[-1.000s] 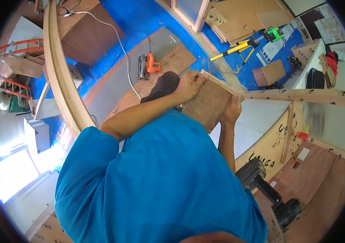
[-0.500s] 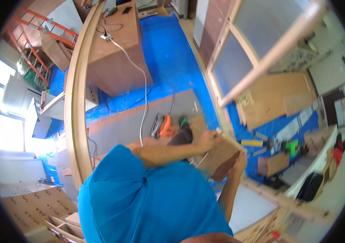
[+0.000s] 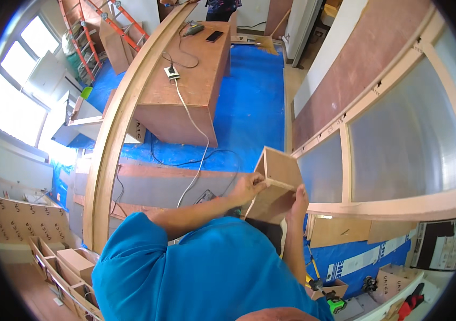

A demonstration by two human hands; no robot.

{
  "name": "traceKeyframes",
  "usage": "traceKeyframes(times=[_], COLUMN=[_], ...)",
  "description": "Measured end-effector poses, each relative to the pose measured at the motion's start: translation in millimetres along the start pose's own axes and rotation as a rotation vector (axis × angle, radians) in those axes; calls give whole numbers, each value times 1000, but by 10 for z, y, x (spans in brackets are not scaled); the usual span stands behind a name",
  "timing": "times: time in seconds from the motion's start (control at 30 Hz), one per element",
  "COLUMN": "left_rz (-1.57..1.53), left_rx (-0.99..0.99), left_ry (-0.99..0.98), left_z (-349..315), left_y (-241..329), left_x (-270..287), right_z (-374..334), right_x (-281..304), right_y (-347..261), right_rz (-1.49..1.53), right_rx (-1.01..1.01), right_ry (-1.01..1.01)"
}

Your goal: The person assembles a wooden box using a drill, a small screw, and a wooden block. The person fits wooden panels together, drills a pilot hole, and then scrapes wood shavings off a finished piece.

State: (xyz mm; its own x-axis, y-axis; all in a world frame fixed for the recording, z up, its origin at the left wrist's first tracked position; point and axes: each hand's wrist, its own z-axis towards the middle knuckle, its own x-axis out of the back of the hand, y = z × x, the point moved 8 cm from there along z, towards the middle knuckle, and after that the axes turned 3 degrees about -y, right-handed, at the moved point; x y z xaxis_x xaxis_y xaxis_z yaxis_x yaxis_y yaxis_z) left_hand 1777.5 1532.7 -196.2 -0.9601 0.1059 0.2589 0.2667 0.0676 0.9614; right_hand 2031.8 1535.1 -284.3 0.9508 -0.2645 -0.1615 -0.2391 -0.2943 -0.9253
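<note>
Between both hands I hold a small wooden box [image 3: 284,167], made of thin boards, tilted in front of my chest. My left hand [image 3: 250,188] has its fingers closed on the box's left edge, near a corner. On the opposite side my right hand [image 3: 298,204] grips the box, fingers wrapped against its board. The lower part of the box hides what lies directly beneath it. A dark power tool [image 3: 205,197] shows in part on the floor boards beyond my left forearm.
A large plywood cabinet [image 3: 177,119] carries a power strip [image 3: 172,73], a phone [image 3: 214,36] and a tool [image 3: 193,30]. A long curved wooden beam [image 3: 107,134] runs along its left. At right stands a framed translucent panel [image 3: 407,123]. Blue sheeting [image 3: 252,107] covers the floor. Another person [image 3: 221,9] stands far off.
My view has shifted, so the framed panel now fills more of the right side. The box has turned in my hands and shows more of its side; the orange tool is out of sight.
</note>
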Motion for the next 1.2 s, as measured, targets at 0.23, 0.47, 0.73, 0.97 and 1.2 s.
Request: traceKeyframes(times=[0.23,0.47,0.73,0.97,1.2], left_rz=[-79,58,95,5,184], left_rx=[118,-201,-230,186,212], left_ry=[269,638,863,352,-3], left_z=[982,2206,3007,3651,4274], left_y=[126,208,648,35,-1157], left_x=[496,850,1263,1827,3018], right_z=[1440,3043,3976,5073,6108], right_x=[-1377,-2573,-4206,-5062,-6326], right_y=[-1171,-1898,-2402,-2067,-2212], right_rz=[63,49,34,116,23], right_rx=[185,283,294,107,-50], right_ry=[-278,-727,-1208,-1167,-1191])
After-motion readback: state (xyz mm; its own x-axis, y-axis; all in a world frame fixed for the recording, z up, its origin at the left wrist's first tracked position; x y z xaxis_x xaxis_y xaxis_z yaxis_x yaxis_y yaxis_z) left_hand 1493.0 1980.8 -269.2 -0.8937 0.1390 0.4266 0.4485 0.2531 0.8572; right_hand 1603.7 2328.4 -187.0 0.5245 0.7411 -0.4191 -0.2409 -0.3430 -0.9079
